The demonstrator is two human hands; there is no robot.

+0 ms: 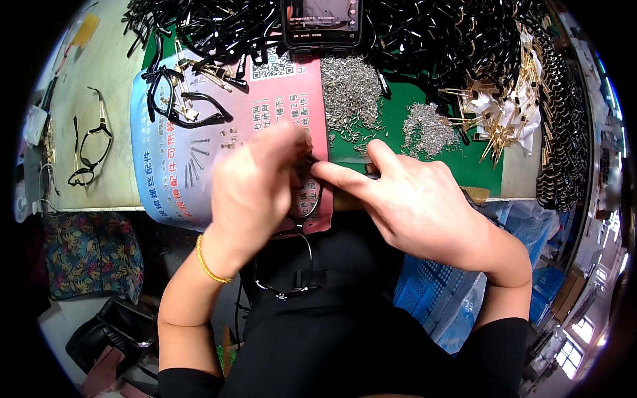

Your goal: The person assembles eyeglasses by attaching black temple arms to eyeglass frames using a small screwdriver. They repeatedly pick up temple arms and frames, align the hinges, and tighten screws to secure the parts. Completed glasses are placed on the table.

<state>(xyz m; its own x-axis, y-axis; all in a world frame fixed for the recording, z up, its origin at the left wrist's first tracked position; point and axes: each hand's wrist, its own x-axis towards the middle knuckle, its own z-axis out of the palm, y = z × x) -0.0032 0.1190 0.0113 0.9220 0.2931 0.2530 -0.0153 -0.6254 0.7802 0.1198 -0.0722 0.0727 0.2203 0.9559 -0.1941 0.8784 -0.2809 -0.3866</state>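
Observation:
A thin dark eyeglass frame (316, 206) hangs between my hands, one rim over the table edge and the other above my lap. My left hand (252, 189) is closed, pinching the upper end of it; the fingertips are slightly blurred. My right hand (424, 205) meets it there, index finger stretched to the same spot and the other fingers curled. Something dark shows under that index finger, too covered to name. Beneath both hands lies a pink and blue printed sheet (156, 159). A black eyeglass frame with gold temples (189, 119) rests on its far left part.
Small metal screws form a big pile (352, 93) and a smaller pile (428, 129) on a green mat (481, 174). A phone (323, 26) stands at the back among black eyeglass parts (431, 40). Gold temples (494, 119) lie right; another eyeglass frame (99, 149) lies left.

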